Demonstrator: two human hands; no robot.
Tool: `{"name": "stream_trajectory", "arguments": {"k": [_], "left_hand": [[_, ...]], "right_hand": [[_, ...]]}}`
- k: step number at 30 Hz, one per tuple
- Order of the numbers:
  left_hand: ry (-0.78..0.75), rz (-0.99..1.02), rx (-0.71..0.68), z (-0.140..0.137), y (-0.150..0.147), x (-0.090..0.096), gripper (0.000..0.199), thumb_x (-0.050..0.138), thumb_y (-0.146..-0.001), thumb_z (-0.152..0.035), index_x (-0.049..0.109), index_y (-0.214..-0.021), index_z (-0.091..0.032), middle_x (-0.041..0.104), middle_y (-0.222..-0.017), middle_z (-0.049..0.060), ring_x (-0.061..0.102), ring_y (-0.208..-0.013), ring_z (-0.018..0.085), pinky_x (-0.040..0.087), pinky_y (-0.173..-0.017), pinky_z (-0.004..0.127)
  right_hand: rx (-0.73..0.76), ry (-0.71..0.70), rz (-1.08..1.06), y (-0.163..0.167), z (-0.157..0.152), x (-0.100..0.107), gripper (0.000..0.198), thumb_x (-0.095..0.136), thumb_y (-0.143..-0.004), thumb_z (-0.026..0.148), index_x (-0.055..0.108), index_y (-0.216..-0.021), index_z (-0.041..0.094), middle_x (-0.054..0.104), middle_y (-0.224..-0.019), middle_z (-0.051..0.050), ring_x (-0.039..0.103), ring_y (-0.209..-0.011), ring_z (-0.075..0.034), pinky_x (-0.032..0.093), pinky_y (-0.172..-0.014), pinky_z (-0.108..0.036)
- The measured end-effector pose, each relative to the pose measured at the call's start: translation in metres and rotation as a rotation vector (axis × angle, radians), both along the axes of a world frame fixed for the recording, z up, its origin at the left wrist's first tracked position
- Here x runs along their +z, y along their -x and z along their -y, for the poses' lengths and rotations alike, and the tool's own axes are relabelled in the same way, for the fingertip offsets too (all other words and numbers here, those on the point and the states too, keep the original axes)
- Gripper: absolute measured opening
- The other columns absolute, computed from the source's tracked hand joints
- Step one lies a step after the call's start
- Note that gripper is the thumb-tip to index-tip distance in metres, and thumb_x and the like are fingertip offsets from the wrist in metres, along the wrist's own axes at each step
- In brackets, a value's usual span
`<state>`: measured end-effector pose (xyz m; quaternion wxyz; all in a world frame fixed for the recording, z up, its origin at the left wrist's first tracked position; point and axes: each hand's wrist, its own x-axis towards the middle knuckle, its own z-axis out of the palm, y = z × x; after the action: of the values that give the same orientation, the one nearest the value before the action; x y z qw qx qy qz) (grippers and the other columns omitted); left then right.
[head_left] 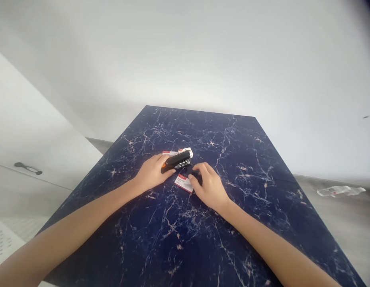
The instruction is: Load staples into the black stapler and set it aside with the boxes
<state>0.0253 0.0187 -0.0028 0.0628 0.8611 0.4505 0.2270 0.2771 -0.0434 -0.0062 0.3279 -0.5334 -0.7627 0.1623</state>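
A black stapler (177, 160) with an orange part at its rear is gripped by my left hand (151, 170), its thumb below and fingers behind. Its front end points right, with a gap along the silver strip under the top arm. Just right of it, my right hand (211, 186) is curled, thumb and fingers drawn together by a small dark piece (190, 170) that I cannot make out clearly. A red and white packet (184, 182) lies partly under the right fingertips. Beyond the stapler are a small white and red box (187, 151) and another red and white packet (169, 152).
The dark blue marble-patterned table (179, 247) stretches away to a white wall (202, 52). On the left stands a white cabinet with a dark handle (28, 168). A crumpled clear plastic wrapper (340, 191) lies beyond the table's right edge.
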Motion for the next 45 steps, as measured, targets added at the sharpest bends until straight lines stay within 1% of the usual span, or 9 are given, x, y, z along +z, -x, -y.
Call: {"name": "stream_trajectory", "arguments": {"k": [3, 9, 13, 19, 25, 30, 37, 41, 45], "left_hand": [[0.051, 0.041, -0.048, 0.0, 0.003, 0.004, 0.04, 0.064, -0.096, -0.04, 0.057, -0.132, -0.023, 0.071, -0.121, 0.01, 0.07, -0.105, 0.029, 0.057, -0.083, 0.038], [0.292, 0.238, -0.258, 0.005, 0.017, 0.011, 0.039, 0.049, -0.105, -0.041, 0.054, -0.141, -0.025, 0.078, -0.105, 0.003, 0.075, -0.084, 0.02, 0.056, -0.08, 0.032], [0.314, 0.288, -0.406, 0.006, 0.02, 0.01, 0.037, 0.043, -0.108, -0.036, 0.057, -0.14, -0.027, 0.078, -0.116, 0.003, 0.075, -0.102, 0.021, 0.055, -0.094, 0.034], [-0.028, 0.12, 0.005, -0.006, 0.01, -0.002, 0.038, 0.047, -0.106, -0.031, 0.06, -0.139, -0.021, 0.058, -0.148, 0.012, 0.05, -0.138, 0.032, 0.043, -0.115, 0.055], [0.005, -0.012, -0.056, -0.008, 0.005, -0.006, 0.033, 0.045, -0.107, -0.033, 0.07, -0.12, -0.017, 0.068, -0.111, 0.012, 0.06, -0.11, 0.029, 0.054, -0.096, 0.049], [0.034, 0.007, -0.161, -0.006, 0.007, -0.001, 0.034, 0.047, -0.107, -0.037, 0.069, -0.127, -0.021, 0.057, -0.148, 0.011, 0.047, -0.14, 0.033, 0.042, -0.116, 0.056], [0.133, 0.0, -0.305, 0.006, 0.007, 0.016, 0.038, 0.042, -0.109, -0.038, 0.072, -0.127, -0.022, 0.066, -0.133, 0.009, 0.054, -0.131, 0.029, 0.046, -0.113, 0.051], [0.197, -0.003, -0.283, 0.004, 0.009, 0.015, 0.039, 0.041, -0.11, -0.04, 0.071, -0.128, -0.024, 0.048, -0.157, 0.009, 0.034, -0.15, 0.034, 0.033, -0.123, 0.058], [0.312, 0.014, -0.353, 0.0, 0.014, 0.016, 0.037, 0.04, -0.11, -0.038, 0.07, -0.127, -0.026, 0.052, -0.152, 0.008, 0.044, -0.142, 0.031, 0.039, -0.119, 0.055]], "right_hand": [[0.135, 0.053, 0.067, 0.001, 0.006, 0.002, 0.008, 0.054, -0.099, 0.028, 0.061, -0.101, 0.024, 0.071, -0.092, -0.006, 0.065, -0.082, -0.024, 0.051, -0.071, -0.036], [0.619, -0.029, 0.04, 0.013, 0.024, 0.01, 0.011, 0.056, -0.097, 0.028, 0.067, -0.1, 0.028, 0.072, -0.087, -0.002, 0.064, -0.079, -0.021, 0.053, -0.079, -0.037], [0.433, -0.069, -0.063, 0.013, 0.023, 0.008, 0.014, 0.052, -0.098, 0.022, 0.064, -0.093, 0.026, 0.072, -0.085, -0.002, 0.064, -0.077, -0.02, 0.053, -0.075, -0.036], [0.086, -0.013, -0.176, 0.011, 0.013, 0.003, 0.01, 0.055, -0.097, 0.02, 0.062, -0.1, 0.025, 0.07, -0.096, -0.004, 0.067, -0.084, -0.02, 0.055, -0.077, -0.034], [0.072, -0.003, -0.188, 0.011, 0.011, 0.001, 0.011, 0.055, -0.097, 0.019, 0.064, -0.102, 0.023, 0.069, -0.101, -0.004, 0.066, -0.085, -0.019, 0.054, -0.077, -0.032], [0.073, 0.013, -0.188, 0.011, 0.011, 0.004, 0.012, 0.057, -0.096, 0.02, 0.063, -0.105, 0.024, 0.07, -0.1, -0.003, 0.067, -0.085, -0.018, 0.054, -0.078, -0.033], [0.035, 0.068, -0.187, 0.01, 0.012, 0.003, 0.034, 0.063, -0.095, 0.03, 0.056, -0.128, 0.026, 0.07, -0.112, -0.005, 0.068, -0.089, -0.02, 0.058, -0.081, -0.037], [0.083, 0.095, -0.168, 0.01, 0.012, 0.003, 0.057, 0.068, -0.091, 0.033, 0.046, -0.143, 0.028, 0.065, -0.129, -0.008, 0.068, -0.101, -0.023, 0.06, -0.084, -0.04], [0.095, 0.1, -0.11, 0.012, 0.013, 0.003, 0.084, 0.078, -0.081, 0.037, 0.036, -0.153, 0.028, 0.06, -0.136, -0.011, 0.066, -0.112, -0.028, 0.061, -0.088, -0.045]]}}
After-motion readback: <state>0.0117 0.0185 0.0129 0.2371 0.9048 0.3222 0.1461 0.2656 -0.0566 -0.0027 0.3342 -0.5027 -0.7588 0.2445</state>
